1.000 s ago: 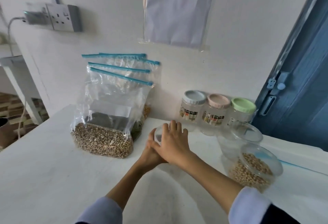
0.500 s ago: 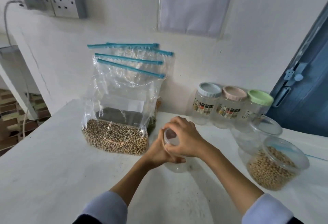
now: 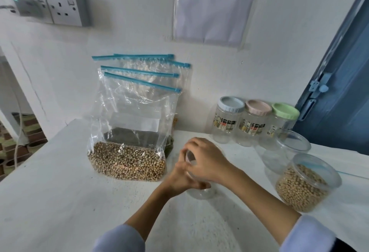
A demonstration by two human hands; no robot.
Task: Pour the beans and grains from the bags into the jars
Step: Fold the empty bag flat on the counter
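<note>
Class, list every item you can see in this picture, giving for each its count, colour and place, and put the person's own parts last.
Zip bags: at least four, clear with blue seals, against the wall; front one holds tan beans.
Lidded jars: three, clear; grey, pink, green lids; right of the bags by the wall.
Jar of beans: one, clear, tilted, at right.
Empty jar: one, clear, behind it.
Small jar: one, clear, centre, gripped.
Table: one, white.
Socket: one, grey, upper left.
Paper: one, white, on the wall.
Door: one, blue, right.
Hands: left hand and right hand grip the small jar.

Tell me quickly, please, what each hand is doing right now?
Left hand: fingers curled round the side of the clear jar.
Right hand: fingers curled over the same jar's top.
</note>
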